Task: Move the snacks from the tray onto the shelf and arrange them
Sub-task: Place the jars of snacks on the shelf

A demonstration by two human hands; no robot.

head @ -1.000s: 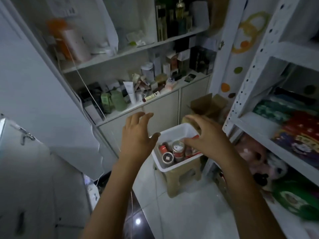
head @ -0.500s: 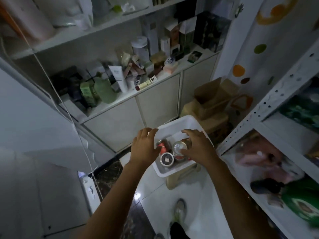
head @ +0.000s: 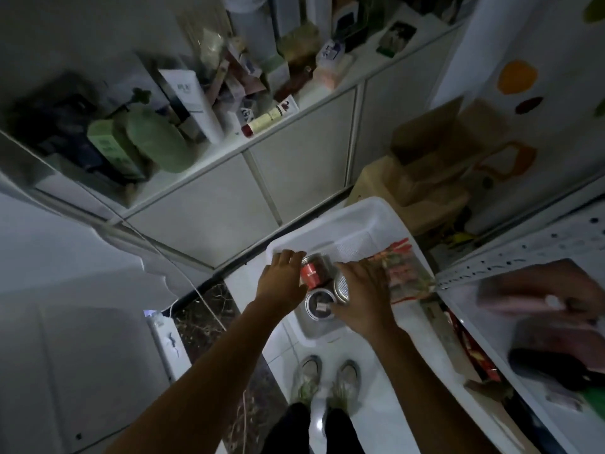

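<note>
- Lighting dim; the far cabinet clutter and the goods on the right shelf (head: 523, 253) are blurred and cannot be identified.
- White tray (head: 330, 221): its near end is partly hidden by both forearms.
- Countable in the tray: one red can (head: 311, 274), one dark-lidded jar (head: 319, 305), one silver tin (head: 342, 285) and one printed packet (head: 404, 273) at its right side.
- Right hand (head: 365, 291): fingers curled round the silver tin, covering most of it.
- Left hand (head: 282, 278): bent fingers touching the red can's left side; grip cannot be confirmed.
- Two shoes (head: 327, 381) on the floor, near.
</note>
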